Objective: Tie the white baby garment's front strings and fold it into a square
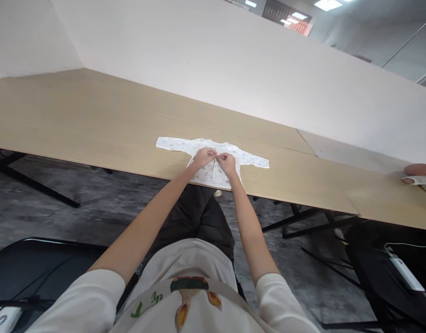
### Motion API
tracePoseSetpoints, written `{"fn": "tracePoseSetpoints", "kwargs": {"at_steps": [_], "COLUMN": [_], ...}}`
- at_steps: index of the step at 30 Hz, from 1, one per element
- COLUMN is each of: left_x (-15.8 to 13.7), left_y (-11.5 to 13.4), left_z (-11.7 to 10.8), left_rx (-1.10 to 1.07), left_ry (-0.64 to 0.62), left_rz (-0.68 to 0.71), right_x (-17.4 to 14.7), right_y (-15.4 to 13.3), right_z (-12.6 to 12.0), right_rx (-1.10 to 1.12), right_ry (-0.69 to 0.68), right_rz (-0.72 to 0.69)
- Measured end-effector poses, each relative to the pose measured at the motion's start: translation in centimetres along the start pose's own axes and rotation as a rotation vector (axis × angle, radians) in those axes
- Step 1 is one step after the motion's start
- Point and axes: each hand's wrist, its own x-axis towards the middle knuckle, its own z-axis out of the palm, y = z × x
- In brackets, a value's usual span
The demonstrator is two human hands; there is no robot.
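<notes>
Forearms [149,219] stretched forward, converging, left hand [203,157] and right hand [227,163] nearly meeting, fingers [210,151] pinched on a printed baby shirt's [210,175] front opening, shirt spread flat beneath them on the worktop [130,127]

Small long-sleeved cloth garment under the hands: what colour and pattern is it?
The garment is white with a small scattered print, seen in the head view.
</notes>
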Motion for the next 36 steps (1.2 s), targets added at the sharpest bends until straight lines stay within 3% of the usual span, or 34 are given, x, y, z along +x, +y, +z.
{"fn": "tracePoseSetpoints", "kwargs": {"at_steps": [19, 36], "left_x": [-0.7, -0.5], "left_y": [1.3, 1.1], "left_z": [-0.6, -0.5], "left_rx": [0.190, 0.142], "left_ry": [0.023, 0.045], "left_rz": [-0.034, -0.058], "right_x": [-0.7, -0.6], "right_y": [-1.4, -1.6], "right_z": [-0.4, -0.3], "right_rx": [-0.130, -0.121], "right_ry": [-0.036, -0.054], "right_rz": [-0.026, 0.033]}}
